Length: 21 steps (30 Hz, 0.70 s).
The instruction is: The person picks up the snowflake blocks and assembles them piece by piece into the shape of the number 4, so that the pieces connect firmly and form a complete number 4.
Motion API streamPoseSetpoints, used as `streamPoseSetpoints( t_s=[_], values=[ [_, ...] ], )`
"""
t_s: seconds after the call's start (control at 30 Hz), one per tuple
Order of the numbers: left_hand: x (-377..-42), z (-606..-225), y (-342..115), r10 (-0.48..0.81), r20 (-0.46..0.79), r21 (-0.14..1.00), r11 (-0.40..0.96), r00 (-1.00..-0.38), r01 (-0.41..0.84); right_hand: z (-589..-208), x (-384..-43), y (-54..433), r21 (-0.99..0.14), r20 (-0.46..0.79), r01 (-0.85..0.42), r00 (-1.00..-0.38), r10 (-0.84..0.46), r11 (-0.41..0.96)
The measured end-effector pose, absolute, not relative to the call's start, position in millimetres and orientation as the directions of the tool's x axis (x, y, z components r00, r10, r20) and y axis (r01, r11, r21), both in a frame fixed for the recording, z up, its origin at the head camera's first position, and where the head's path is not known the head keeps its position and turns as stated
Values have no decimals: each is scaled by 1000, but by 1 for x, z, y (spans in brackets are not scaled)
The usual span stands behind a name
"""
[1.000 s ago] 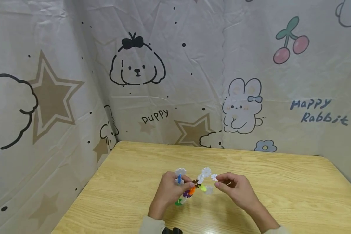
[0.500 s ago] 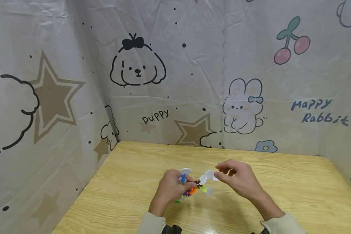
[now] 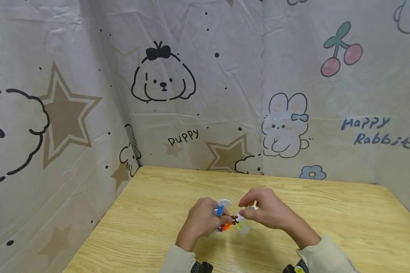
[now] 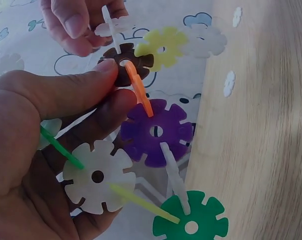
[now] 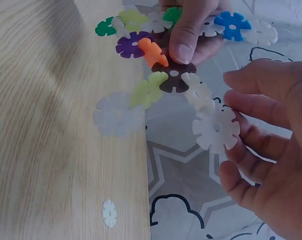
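Note:
A chain of notched, flower-shaped plastic discs is linked edge to edge. My left hand [image 3: 202, 220] holds it up, pinching around the brown disc [image 4: 111, 56] between thumb and fingers. From there an orange disc [image 4: 139, 90], a purple disc [image 4: 156, 112], a white piece and a green disc [image 4: 211, 212] run in a line. Yellow-green [image 5: 148, 90] and white discs branch off the brown one. My right hand [image 3: 268, 210] has loosely bent fingers, thumb apart, beside the white disc [image 5: 216, 131] at one branch's end. Its fingertips are close to or partly behind that disc; contact is unclear.
The wooden table [image 3: 164, 189] lies beneath both hands. Loose white discs [image 4: 229, 83] lie on it in the wrist views. A printed curtain [image 3: 225, 94] hangs behind and at the left. Both wrists wear dark devices.
My right hand first had its fingertips at a small white disc, then lifted slightly off it and moved left over the white pieces. The left hand keeps hold, turning the chain a little.

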<state>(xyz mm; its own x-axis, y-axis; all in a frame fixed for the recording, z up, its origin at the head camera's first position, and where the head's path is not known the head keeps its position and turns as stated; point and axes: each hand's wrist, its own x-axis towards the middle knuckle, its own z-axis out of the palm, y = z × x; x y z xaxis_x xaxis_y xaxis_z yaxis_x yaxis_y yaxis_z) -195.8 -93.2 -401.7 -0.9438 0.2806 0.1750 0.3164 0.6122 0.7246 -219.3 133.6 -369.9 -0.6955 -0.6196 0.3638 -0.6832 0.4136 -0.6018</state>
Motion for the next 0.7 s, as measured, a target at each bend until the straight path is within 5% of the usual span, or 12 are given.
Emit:
streamPoseSetpoints(
  t_s=[0.27, 0.7],
  values=[
    [-197, -399, -91, 293, 141, 670, 675, -946, 309, -370, -223, 124, -574, 252, -690, -662, -706, 441],
    [-200, -395, -88, 325, 142, 626, 702, -935, 339, -375, -227, 118, -468, 282, -790, -558, -781, 396]
  ],
)
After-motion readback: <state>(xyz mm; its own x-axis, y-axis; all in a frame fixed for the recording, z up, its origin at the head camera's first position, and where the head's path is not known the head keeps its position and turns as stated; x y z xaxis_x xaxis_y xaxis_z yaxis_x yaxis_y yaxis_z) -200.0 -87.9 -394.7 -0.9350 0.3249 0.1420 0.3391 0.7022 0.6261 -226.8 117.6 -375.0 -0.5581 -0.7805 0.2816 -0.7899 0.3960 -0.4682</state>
